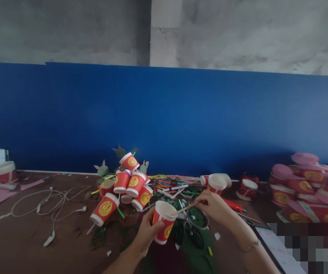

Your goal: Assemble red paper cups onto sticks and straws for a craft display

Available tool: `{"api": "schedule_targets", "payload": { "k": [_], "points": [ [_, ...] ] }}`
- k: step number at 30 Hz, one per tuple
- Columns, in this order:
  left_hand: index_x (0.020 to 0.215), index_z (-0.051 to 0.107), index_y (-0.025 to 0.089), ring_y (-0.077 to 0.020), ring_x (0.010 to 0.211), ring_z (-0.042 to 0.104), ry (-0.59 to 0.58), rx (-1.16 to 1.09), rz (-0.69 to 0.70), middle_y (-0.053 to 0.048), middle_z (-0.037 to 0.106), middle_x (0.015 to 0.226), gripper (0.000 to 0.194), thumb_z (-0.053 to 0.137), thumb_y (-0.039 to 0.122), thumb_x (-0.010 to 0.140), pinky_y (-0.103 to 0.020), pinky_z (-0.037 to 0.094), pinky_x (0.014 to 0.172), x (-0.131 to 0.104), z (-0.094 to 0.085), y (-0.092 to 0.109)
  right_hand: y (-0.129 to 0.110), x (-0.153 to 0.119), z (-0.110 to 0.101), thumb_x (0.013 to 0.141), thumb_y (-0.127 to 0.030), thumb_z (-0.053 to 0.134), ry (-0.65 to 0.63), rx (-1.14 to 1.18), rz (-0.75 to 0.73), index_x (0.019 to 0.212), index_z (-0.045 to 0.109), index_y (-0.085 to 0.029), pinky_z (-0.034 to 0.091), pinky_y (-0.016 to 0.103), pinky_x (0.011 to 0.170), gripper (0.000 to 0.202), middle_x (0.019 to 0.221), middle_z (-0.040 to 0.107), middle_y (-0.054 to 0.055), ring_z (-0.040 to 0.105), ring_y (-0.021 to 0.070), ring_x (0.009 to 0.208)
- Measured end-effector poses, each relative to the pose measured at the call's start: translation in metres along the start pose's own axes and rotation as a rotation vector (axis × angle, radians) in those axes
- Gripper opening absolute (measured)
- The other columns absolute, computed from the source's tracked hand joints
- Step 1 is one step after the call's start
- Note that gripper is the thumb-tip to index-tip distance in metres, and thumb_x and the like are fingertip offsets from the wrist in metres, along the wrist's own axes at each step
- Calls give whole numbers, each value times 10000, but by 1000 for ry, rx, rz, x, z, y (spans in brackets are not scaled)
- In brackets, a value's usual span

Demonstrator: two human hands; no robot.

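Currently, the left hand (147, 234) holds a red and white paper cup (164, 225) just above the worktop (75, 251), its fingers wrapped around the cup's wall and the thumb pressed across the front. The cup stands slightly tilted, its open mouth up and turned toward the wearer. From the other side the right hand (214, 204) pinches the far end of a thin wooden stick (187, 208) between thumb and fingertips, and the stick's near end meets the right side of the cup's rim; whether that tip rests on the edge or dips a little inside is too small to tell.

The step in hand seems to be working the stick against the cup's rim, with one hand steadying and the other guiding. As a judgement, the next move calls for a firm but gentle hold on the cup, since paper walls dent easily, and a light pinch that lets the tip be placed with care.

Beneath and beside the cup lie black-handled scissors (191, 234) and green paper (201, 253), with coloured straws (166, 182) strewn behind. A heap of similar cups (137, 184) with animal-shaped cut-outs (102, 168) leans to the left of the held cup, near a white earphone cable (62, 194). Behind the right hand stands another open cup (217, 184), with a red-handled tool (233, 205) lying just beside the wrist
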State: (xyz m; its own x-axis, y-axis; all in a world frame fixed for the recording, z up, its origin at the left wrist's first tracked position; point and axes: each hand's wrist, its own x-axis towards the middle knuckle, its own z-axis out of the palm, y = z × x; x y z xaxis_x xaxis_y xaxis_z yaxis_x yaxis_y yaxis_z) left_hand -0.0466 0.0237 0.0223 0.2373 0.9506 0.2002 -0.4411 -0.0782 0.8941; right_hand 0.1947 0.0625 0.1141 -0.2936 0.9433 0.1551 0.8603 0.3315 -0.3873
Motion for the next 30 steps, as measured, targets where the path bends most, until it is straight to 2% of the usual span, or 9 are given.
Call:
{"api": "schedule_targets", "payload": {
  "k": [5,11,15,19,21,25,28,30],
  "points": [
    [1069,641,155,-257,866,631,-34,-47,-33,-88,696,920,636,760,531,570,-362,462,811,1,-2,-4,-5,0,2,704,-152,477,-54,26,-3,765,745,-198,435,273,687,278,800,681,60,613,193,766],
    [986,679,152,-251,834,652,-54,-97,-111,-78,712,864,563,752,536,581,-364,473,802,0,5,-1,-4,3,9,702,-115,467,-12,75,-29,773,733,-192,446,269,734,286,851,656,65,603,178,794],
    [945,687,162,-242,844,664,65,-182,-183,-81,716,884,517,742,543,599,-371,473,831,-1,8,1,-6,6,22,703,-76,450,64,80,-66,825,719,-163,449,269,728,308,847,631,73,599,174,783],
    [930,678,184,-234,779,672,187,-240,-278,-65,718,861,539,759,564,556,-364,492,772,-2,3,-3,-17,5,27,645,2,410,134,71,-128,1030,652,-158,452,276,708,482,896,609,71,580,164,759],
    [929,678,179,-236,777,668,165,-249,-273,-68,717,859,514,754,548,580,-362,489,763,-2,2,-5,-29,2,27,621,23,392,143,95,-175,1099,612,-175,456,276,720,562,929,607,66,573,161,781],
    [954,685,146,-243,847,651,36,-210,-169,-87,712,888,468,726,503,655,-335,462,786,-1,5,-2,-57,-9,29,623,34,366,133,176,-270,1207,537,-210,458,299,812,656,995,616,60,565,172,903],
    [985,681,129,-260,884,640,-48,-186,-135,-98,707,895,493,728,495,657,-339,455,791,0,9,4,-72,-13,33,668,12,370,67,204,-355,1247,502,-202,424,335,930,631,1137,594,77,526,193,1067],
    [978,682,136,-259,893,639,-10,-188,-117,-95,707,903,477,725,490,663,-348,456,808,1,10,5,-77,-15,31,664,19,359,88,169,-356,1245,507,-197,383,369,991,637,1206,557,84,474,206,1151]
  ]
}}
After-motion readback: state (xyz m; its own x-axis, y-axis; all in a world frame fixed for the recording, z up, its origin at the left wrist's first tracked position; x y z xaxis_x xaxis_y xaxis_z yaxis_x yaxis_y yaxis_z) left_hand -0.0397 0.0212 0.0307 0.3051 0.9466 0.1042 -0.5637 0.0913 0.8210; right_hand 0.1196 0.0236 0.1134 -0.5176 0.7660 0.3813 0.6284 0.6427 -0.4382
